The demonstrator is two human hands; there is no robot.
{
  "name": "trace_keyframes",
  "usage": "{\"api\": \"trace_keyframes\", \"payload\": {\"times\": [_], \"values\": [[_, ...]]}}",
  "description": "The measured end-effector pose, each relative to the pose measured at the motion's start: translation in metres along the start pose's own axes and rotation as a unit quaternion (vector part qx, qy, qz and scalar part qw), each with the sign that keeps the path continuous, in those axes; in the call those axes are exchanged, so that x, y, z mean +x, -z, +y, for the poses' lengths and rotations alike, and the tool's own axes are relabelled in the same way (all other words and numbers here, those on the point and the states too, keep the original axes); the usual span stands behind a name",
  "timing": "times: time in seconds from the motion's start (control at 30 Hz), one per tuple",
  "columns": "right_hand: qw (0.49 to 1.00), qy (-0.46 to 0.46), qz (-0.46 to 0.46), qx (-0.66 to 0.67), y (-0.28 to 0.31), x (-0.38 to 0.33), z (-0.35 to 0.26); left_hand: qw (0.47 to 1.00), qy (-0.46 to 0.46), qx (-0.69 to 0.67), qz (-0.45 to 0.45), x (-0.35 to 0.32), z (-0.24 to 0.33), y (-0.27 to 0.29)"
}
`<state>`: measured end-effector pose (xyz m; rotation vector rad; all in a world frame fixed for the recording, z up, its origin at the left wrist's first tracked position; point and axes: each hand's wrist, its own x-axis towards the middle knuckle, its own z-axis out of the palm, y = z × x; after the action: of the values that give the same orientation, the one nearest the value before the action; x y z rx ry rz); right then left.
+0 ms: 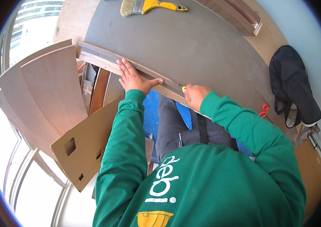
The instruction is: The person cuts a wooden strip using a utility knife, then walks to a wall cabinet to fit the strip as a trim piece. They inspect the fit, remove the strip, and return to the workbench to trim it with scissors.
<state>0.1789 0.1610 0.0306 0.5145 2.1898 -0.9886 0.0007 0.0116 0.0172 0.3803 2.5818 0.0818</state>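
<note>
The left hand (133,79) is open, its fingers together and the thumb stretched out toward the other hand, with the palm side down on a long, light-brown wooden strip with a grey lengthwise groove (169,90). The strip runs under that hand and on to the right hand (195,94), which is closed around a small hand tool with a yellow end and a thin, dark tip (184,87). The fist hides most of the tool, so I cannot tell its kind.

To work well here, the left hand should bear down firmly so the strip cannot slide, and its thumb is best tucked back, since the tip points its way. Short, light strokes along the groove would probably keep the tool from skipping.

Counted: one strip and one tool at the hands; one yellow-handled, pale-bristled flat brush (147,6) well beyond the left hand; one red-ringed pair of scissors (263,111) and one black fabric bundle (294,85) to the right hand's right; one tan flat panel (88,142) with three cut openings, nearer the body than the left hand; at least three pale-brown thin sheets (54,83) to that hand's left.
</note>
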Motion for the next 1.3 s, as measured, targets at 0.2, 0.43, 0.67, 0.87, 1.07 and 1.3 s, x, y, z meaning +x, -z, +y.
{"api": "trace_keyframes", "payload": {"times": [0.2,0.43,0.67,0.87,1.07,1.3], "values": [[1.0,0.005,0.002,0.004,-0.002,-0.011,0.008,1.0,-0.01,-0.011,0.004,0.001,-0.002,-0.001],[1.0,0.008,0.01,-0.011,-0.001,-0.019,0.016,1.0,-0.008,-0.016,-0.002,0.0,-0.002,0.001],[1.0,-0.021,-0.002,-0.011,0.0,-0.034,0.022,1.0,0.005,-0.015,-0.011,-0.001,0.001,0.004],[0.997,0.018,0.043,0.06,-0.02,-0.035,0.046,1.0,0.003,-0.016,-0.01,-0.002,0.0,0.003],[0.989,0.015,0.083,0.123,-0.018,-0.056,0.046,1.0,0.001,-0.018,-0.005,-0.003,-0.001,0.002],[0.986,0.065,0.154,-0.003,-0.031,-0.046,0.059,1.0,-0.013,-0.004,0.004,-0.002,-0.004,-0.001]]}}
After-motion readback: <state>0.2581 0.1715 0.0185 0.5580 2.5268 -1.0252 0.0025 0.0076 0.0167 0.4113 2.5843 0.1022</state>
